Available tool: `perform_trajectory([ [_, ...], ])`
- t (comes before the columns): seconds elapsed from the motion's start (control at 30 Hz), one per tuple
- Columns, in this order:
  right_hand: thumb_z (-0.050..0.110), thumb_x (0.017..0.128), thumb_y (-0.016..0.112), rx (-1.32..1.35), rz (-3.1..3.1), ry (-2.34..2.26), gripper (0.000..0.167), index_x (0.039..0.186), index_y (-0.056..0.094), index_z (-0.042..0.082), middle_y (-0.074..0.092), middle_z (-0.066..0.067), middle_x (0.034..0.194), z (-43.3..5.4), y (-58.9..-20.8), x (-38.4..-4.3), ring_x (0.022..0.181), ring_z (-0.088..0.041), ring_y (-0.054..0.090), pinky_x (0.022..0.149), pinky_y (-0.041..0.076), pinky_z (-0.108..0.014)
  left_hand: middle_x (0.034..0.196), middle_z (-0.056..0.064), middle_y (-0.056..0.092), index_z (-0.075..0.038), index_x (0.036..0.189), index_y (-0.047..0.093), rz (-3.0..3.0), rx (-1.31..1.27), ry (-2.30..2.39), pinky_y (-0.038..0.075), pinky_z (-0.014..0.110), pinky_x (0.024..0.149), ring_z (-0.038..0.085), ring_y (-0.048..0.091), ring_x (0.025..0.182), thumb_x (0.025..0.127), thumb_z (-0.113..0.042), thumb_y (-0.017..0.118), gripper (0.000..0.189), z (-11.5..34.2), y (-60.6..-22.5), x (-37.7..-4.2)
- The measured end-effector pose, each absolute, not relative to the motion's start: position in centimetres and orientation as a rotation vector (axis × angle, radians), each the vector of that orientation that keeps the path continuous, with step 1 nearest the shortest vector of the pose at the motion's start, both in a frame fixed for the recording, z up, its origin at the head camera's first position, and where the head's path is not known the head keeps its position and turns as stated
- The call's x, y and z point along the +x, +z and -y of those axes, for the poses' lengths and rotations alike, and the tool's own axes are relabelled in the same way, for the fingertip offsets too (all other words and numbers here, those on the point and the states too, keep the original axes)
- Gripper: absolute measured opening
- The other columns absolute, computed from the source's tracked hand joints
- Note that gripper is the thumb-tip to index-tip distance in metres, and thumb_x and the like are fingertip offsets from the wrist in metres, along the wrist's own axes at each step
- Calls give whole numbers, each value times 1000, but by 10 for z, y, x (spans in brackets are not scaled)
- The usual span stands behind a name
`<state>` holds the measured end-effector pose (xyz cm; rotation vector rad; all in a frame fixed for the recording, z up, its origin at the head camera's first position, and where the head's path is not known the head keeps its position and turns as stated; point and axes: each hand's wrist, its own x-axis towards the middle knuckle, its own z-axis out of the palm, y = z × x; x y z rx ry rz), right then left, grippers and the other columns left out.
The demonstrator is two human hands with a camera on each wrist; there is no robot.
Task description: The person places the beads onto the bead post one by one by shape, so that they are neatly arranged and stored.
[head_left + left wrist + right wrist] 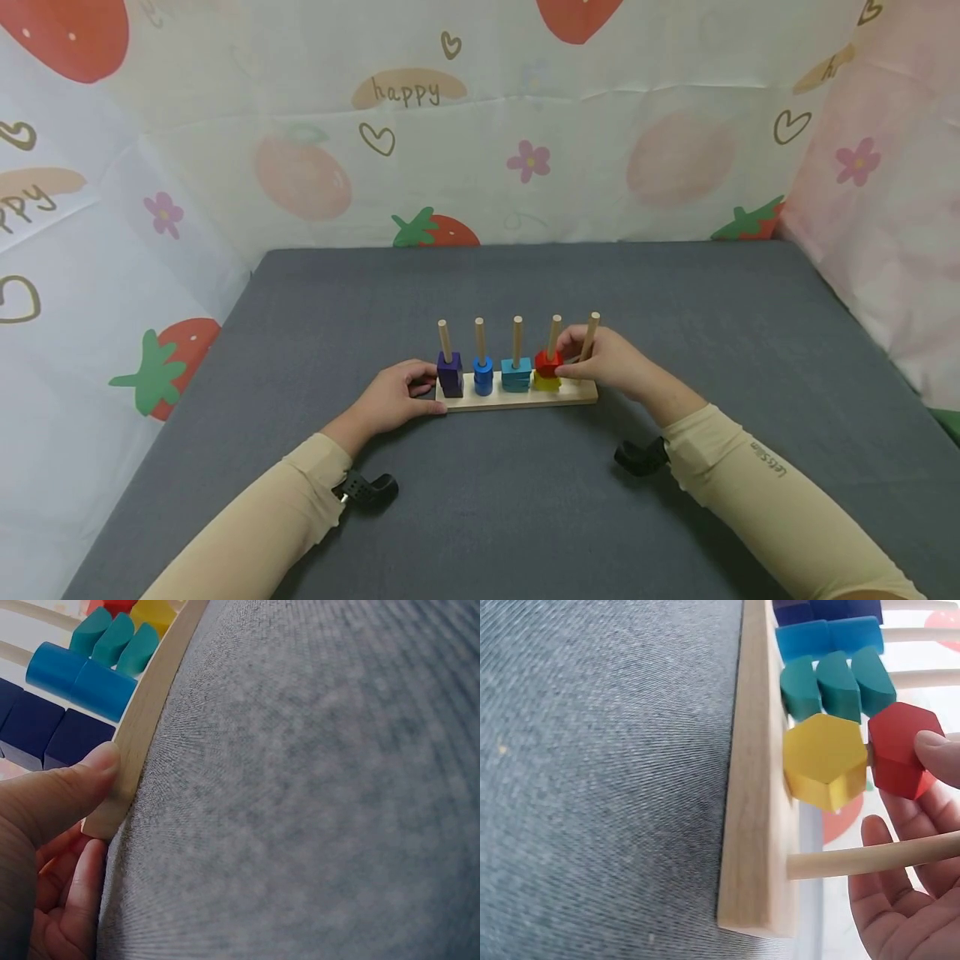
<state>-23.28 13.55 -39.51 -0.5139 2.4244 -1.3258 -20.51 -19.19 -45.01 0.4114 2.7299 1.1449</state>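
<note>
A wooden peg board (517, 402) with several upright pegs stands on the table. My left hand (397, 393) grips its left end, the thumb on the front edge beside the dark purple blocks (450, 375). On the second peg from the right, my right hand (603, 360) pinches a red hexagonal block (904, 746) between thumb and fingers. A small gap separates it from the yellow hexagonal block (825, 757) at the peg's foot. The rightmost peg (855, 860) carries no block and rises close by the right hand's fingers.
Blue cylinders (483, 377) and teal half-round blocks (112, 641) are stacked on the board's middle pegs. Beneath everything is a dark grey tabletop (517, 508). Behind and at both sides hangs a printed cloth (570, 108).
</note>
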Motion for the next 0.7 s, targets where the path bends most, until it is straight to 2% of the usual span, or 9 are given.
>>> perform_trajectory([
  [0.3, 14, 80, 71, -528, -2398, -1299, 24, 98, 59, 6, 63, -8, 96, -138, -393, -234, 91, -21, 58, 82, 48, -38, 108, -1, 58, -14, 112, 62, -2728, 409, 1156, 48, 28, 89, 12, 55, 102, 70, -31, 79, 48, 192, -450, -205],
  [0.53, 15, 81, 71, -593, -2356, -1309, 35, 110, 56, 3, 59, -16, 110, -163, -384, -238, 104, -27, 55, 90, 46, -43, 108, -1, 58, -13, 112, 62, -2737, 409, 1140, 48, 29, 89, 12, 55, 101, 70, -31, 79, 48, 192, -450, -205],
  [0.7, 12, 83, 68, -596, -2352, -1303, 34, 111, 54, 0, 57, -19, 113, -188, -379, -243, 107, -30, 53, 90, 47, -42, 108, -1, 58, -13, 112, 62, -2731, 405, 1144, 48, 28, 89, 12, 55, 102, 71, -30, 79, 48, 192, -450, -205],
])
